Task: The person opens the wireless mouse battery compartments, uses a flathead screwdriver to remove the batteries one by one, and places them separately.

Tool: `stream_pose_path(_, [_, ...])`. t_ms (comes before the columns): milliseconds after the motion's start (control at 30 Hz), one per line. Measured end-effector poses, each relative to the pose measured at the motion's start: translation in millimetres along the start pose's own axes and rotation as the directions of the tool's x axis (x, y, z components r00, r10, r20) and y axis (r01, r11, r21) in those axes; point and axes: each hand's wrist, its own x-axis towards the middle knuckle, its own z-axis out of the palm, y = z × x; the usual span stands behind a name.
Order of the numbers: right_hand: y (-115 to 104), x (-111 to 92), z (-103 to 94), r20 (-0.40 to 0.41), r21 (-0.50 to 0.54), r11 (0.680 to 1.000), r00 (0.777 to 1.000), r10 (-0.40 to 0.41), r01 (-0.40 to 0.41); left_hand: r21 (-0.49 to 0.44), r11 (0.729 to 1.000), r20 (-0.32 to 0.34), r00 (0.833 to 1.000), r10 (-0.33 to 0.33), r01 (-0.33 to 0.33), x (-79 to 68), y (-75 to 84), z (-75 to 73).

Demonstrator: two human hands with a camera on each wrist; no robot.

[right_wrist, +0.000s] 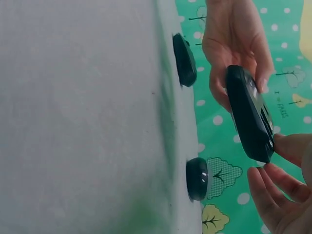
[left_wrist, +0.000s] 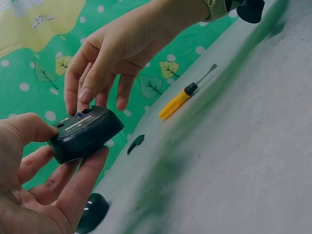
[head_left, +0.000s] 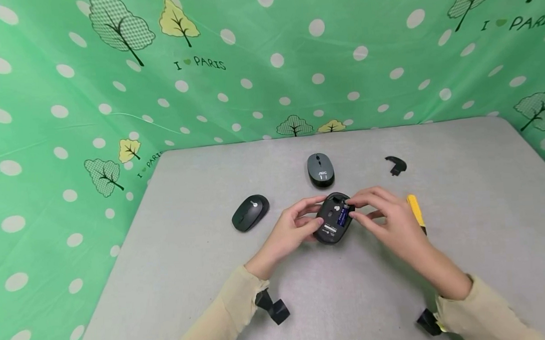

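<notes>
A black computer mouse is held bottom-up in my left hand, thumb on its near edge and fingers on the far side and beneath. Its battery compartment is uncovered, and a blue battery lies in it. My right hand is at the mouse's right edge, with thumb and fingertips beside the battery. In the left wrist view the mouse is raised off the table. The right wrist view shows it edge-on, the right hand at its end. Whether those fingertips pinch anything is hidden.
Another black mouse lies to the left, and a grey-black mouse is behind the hands. A curved black cover lies at the back right. A screwdriver with a yellow handle is partly behind the right hand. Behind the grey table hangs a green dotted cloth.
</notes>
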Motion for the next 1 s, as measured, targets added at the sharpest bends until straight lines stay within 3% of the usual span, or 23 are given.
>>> stream_pose_path(167, [-1.0,-2.4,6.1,-0.015,0.023,1.0,1.0,0.009,-0.009,0.005,1.0,-0.023,1.0,-0.004,0.004,0.4,-0.2,0.4])
stream_pose_path(400, [-6.2,-3.0,16.0,0.007,0.186,0.964,0.982,0.191,-0.188,0.009,1.0,-0.031,0.999,-0.007,0.007,2.6,-3.6,1.3])
stream_pose_path(533, [-8.3,-2.6,19.9,-0.001,0.229,0.942,0.967,0.254,-0.247,0.004,1.0,-0.035,0.999,-0.01,0.011,3.0,-4.3,2.1])
stream_pose_path(733, [-6.9,-2.3,23.9,-0.02,0.213,0.94,0.961,0.276,-0.266,0.006,1.0,-0.031,0.999,-0.009,0.009,1.5,-3.3,3.0])
stream_pose_path(1000, [-6.5,-0.9,24.1,-0.044,0.196,0.953,0.968,0.246,-0.233,0.01,1.0,-0.026,1.0,-0.009,0.009,1.1,-3.3,2.9])
